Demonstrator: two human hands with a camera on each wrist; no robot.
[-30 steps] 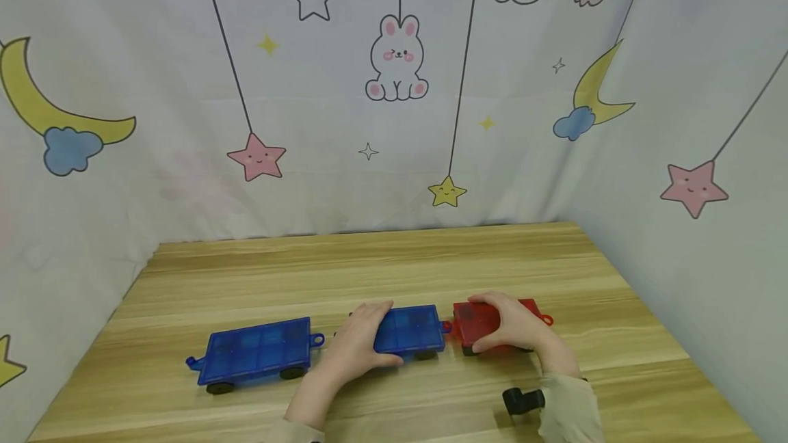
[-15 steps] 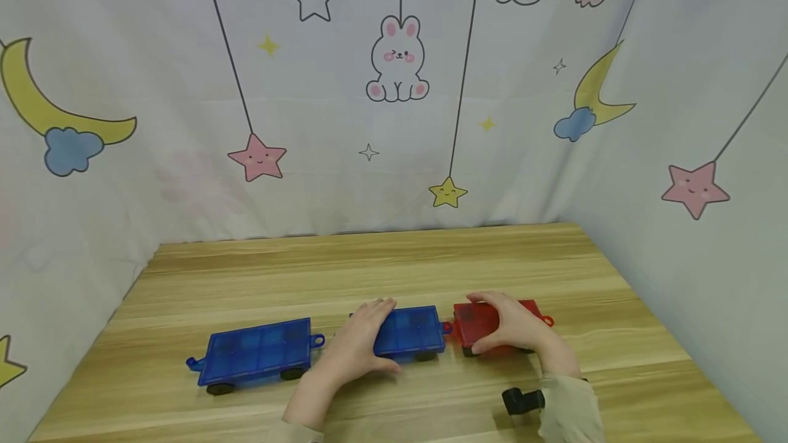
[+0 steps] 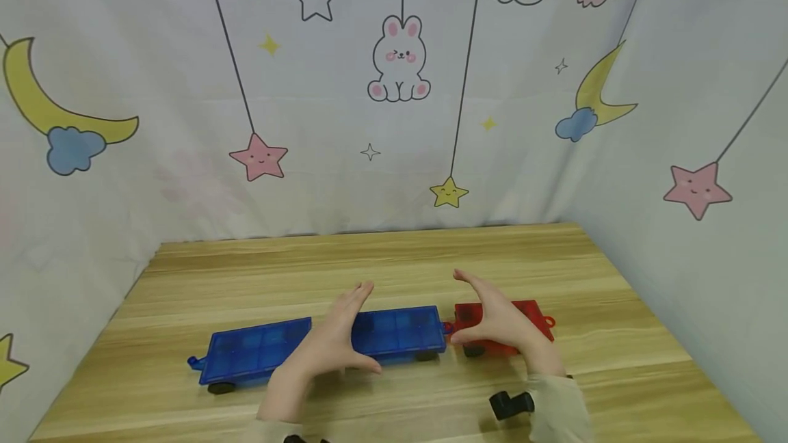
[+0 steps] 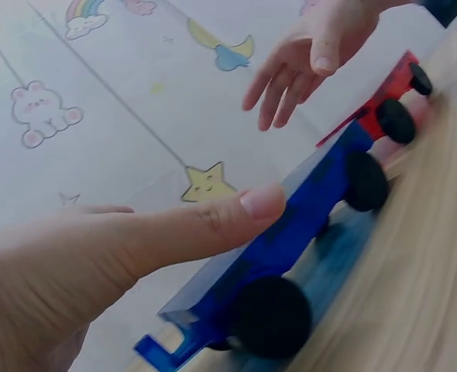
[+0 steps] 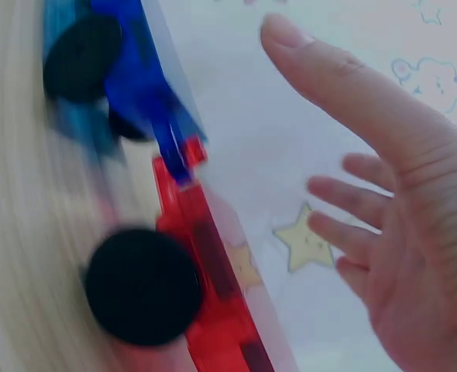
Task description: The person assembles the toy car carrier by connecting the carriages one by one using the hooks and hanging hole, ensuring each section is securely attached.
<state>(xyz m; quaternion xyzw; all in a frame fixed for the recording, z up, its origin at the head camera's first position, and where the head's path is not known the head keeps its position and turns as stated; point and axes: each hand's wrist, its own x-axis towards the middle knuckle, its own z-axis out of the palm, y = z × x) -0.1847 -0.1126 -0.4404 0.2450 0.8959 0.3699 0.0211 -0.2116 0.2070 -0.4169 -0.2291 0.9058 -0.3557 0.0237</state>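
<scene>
Three translucent toy train cars with black wheels stand in a row on the wooden table. My left hand (image 3: 332,339) spreads its fingers and thumb above the middle blue car (image 3: 403,330), partly covering it and the gap to the left blue car (image 3: 255,351). Over the red car (image 3: 532,316) hovers my right hand (image 3: 501,320), its thumb and fingers apart and holding nothing. In the right wrist view a blue hook (image 5: 170,147) meets the red car's coupling. The thumb (image 4: 205,225) in the left wrist view appears in front of the blue car; contact cannot be told.
A wooden table (image 3: 382,265) carries the cars. Behind and at the sides hang white cloths (image 3: 320,204) printed with stars, moons and a rabbit. A black device (image 3: 511,405) is at the right wrist.
Both hands have lifted off the cars and spread wider. The left hand has shifted left, and the right hand has moved slightly left and up. The cars stay in place.
</scene>
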